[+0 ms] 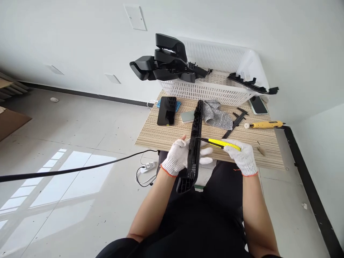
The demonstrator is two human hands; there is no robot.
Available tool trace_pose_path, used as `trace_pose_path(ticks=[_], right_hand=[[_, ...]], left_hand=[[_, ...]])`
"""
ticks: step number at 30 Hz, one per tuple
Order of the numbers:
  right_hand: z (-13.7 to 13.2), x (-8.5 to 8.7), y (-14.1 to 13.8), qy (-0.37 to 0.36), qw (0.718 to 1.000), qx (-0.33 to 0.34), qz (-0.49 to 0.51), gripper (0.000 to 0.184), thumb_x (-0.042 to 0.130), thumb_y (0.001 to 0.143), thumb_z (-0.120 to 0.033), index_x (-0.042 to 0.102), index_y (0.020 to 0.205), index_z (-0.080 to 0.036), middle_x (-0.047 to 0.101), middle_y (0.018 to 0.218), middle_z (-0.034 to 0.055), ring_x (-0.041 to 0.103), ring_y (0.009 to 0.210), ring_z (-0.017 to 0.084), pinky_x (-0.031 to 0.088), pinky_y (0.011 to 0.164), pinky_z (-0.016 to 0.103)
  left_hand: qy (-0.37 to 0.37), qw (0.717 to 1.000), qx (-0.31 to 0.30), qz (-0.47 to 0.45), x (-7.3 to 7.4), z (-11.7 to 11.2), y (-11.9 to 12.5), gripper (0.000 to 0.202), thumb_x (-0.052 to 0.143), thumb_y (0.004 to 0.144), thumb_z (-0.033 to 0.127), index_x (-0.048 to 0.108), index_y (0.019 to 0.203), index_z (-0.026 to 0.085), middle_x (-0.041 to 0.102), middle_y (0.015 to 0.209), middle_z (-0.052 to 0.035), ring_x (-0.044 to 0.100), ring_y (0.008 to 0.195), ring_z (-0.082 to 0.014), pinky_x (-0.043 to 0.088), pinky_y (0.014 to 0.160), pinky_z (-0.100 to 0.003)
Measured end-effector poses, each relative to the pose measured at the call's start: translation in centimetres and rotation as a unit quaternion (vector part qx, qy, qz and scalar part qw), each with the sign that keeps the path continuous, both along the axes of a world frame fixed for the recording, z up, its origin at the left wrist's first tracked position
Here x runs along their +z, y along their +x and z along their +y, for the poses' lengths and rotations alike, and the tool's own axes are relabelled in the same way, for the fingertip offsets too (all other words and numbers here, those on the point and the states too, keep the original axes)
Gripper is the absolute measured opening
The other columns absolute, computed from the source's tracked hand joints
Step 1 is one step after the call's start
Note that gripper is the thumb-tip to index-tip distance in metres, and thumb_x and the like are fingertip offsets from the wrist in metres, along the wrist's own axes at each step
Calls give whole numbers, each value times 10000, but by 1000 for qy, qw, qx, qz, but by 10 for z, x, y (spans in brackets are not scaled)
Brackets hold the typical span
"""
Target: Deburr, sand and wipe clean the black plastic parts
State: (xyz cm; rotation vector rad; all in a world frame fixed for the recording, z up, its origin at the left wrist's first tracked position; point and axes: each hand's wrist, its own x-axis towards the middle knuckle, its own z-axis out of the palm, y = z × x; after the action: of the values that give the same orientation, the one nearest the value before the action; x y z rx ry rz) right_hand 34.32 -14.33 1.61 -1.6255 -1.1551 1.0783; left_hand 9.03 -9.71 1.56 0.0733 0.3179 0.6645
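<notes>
Cradled a long black part (194, 154) in the gloved left hand (176, 157), thumb along the left and fingers stretched out past the right, with the upper end over the table (150, 138) and the lower end over the lap. Pinched a slim yellow-handled tool (225, 144) in the gloved right hand (240, 156), black tip near the part's middle, contact too fine to confirm. Risked, seemingly, a skid of that tip into the left fingers from too hard a push, or a roll of the part from so loose a cradle. Had a grey cloth (217, 116) and a pale flat piece (187, 116) close about the upper end, likely in the way of a turn; a caliper (236, 123) beyond the tool, a yellow rotary tool (266, 124) farther right, a black phone (164, 113) left and a white-edged phone (258, 105) right. Faced, behind these, a white basket (209, 92) heaped with black mouldings (170, 59) on the left, with a black strip (245, 84) across its right.
</notes>
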Motion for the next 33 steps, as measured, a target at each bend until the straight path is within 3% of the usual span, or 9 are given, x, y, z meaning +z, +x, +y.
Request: trace_pose_path(ticks=[7,14,16,19,23,28,33], right_hand=[[9,-8,-1,16,999,-9,51,519,836,685,-474,815,1075,-133,673,644,18,405,481,68,308,436,212],[6,-6,3,22,998,34,50,499,807,662,-453,822,1030,-117,669,632,27,439,489,83,319,440,219],[4,-6,3,31,999,19,38,500,809,669,-461,823,1036,-122,688,665,36,425,487,76,313,438,218],[0,-6,2,45,998,-13,46,486,805,686,-464,825,1035,-126,675,648,27,394,478,66,297,432,215],[-5,-5,3,20,997,14,74,463,841,643,-433,835,989,-124,712,710,57,453,501,80,309,425,215],[-6,-9,4,23,994,-22,102,505,855,660,-440,824,1055,-127,703,694,49,461,502,79,336,432,208],[-11,-9,12,6,998,20,55,475,834,719,-428,818,1096,-140,679,666,30,410,475,64,351,431,207]], left_hand=[[19,999,35,17,3,-4,3,469,476,864,298,641,1221,43,658,1289,-268,598,1254,-517,520,938,-717],[-10,998,68,8,9,-6,7,541,423,840,206,566,1352,106,689,1264,-240,688,1138,-465,468,927,-805],[-12,997,73,1,9,-6,7,528,435,838,213,572,1338,113,697,1246,-239,695,1118,-472,472,918,-809],[-6,998,65,-7,8,-6,7,527,456,815,215,581,1316,110,701,1234,-243,691,1125,-481,476,931,-800],[-3,999,55,2,7,-4,6,585,449,789,179,543,1360,92,683,1288,-249,679,1165,-466,467,973,-781],[-13,997,75,8,6,-4,8,626,455,806,205,510,1404,29,647,1340,-283,641,1236,-462,477,1034,-706],[-41,995,93,20,6,-2,10,496,453,824,196,595,1282,70,669,1319,-244,651,1227,-427,504,1023,-652]])
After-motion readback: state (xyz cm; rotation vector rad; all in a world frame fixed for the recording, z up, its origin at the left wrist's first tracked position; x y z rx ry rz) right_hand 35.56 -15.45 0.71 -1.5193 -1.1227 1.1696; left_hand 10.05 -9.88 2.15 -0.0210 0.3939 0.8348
